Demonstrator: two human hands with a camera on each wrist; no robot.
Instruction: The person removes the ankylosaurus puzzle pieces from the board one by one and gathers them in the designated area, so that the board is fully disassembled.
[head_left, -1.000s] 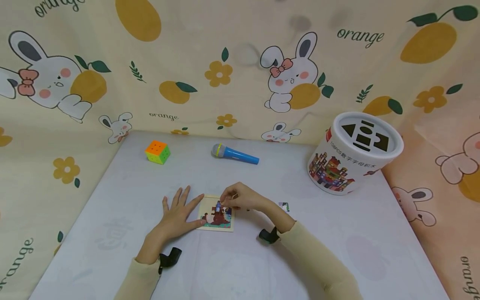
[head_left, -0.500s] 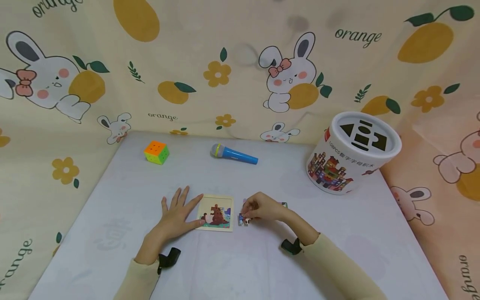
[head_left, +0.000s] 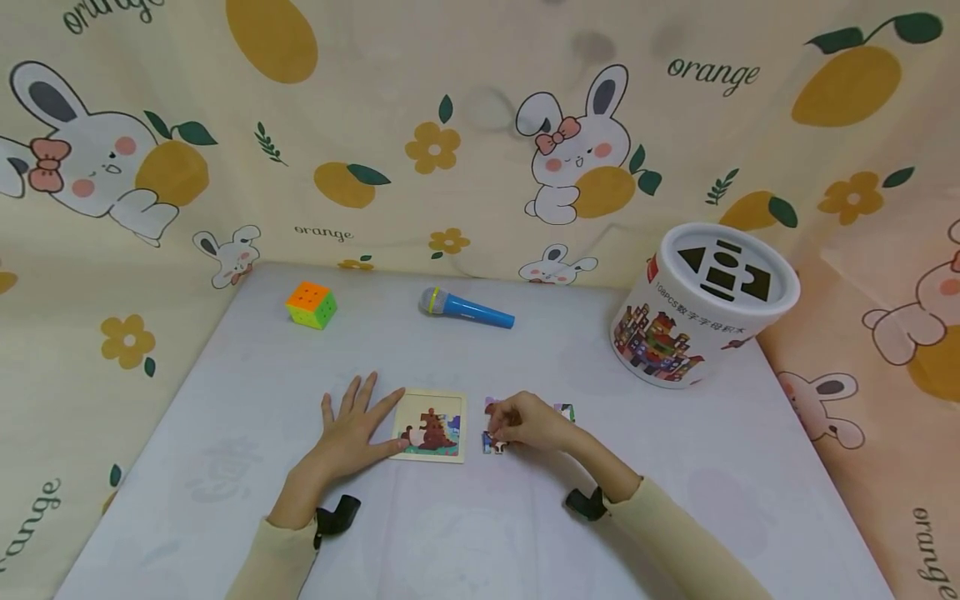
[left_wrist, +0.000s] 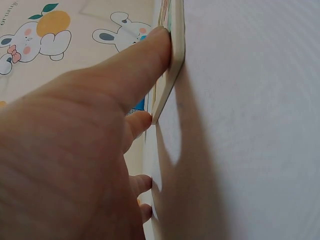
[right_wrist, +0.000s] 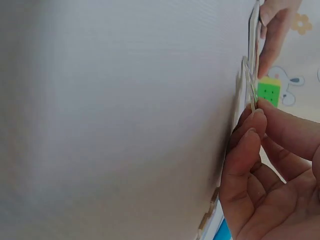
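A small square wooden jigsaw tray point(head_left: 430, 401) lies on the table, partly filled with a brown dinosaur picture. My left hand point(head_left: 351, 442) is spread flat to its left, thumb and index finger touching the tray's edge; the left wrist view shows the thumb point(left_wrist: 145, 55) on the rim. Just right of the tray, my right hand point(head_left: 534, 423) pinches a jigsaw piece point(head_left: 492, 443) between thumb and fingers. In the right wrist view that piece point(right_wrist: 249, 85) is tilted, close to the tabletop. Another piece point(head_left: 491, 402) shows behind the right fingers, mostly hidden.
A further jigsaw piece point(head_left: 566, 411) lies beyond my right wrist. Toward the back stand a puzzle cube point(head_left: 311, 305) and a blue toy microphone point(head_left: 468, 309). A large white block bucket point(head_left: 701, 308) occupies the back right, near a patterned cloth backdrop.
My right hand has moved right, off the tray, carrying a jigsaw piece that was over the picture's upper part. It has lowered slightly since. The left hand keeps its place.
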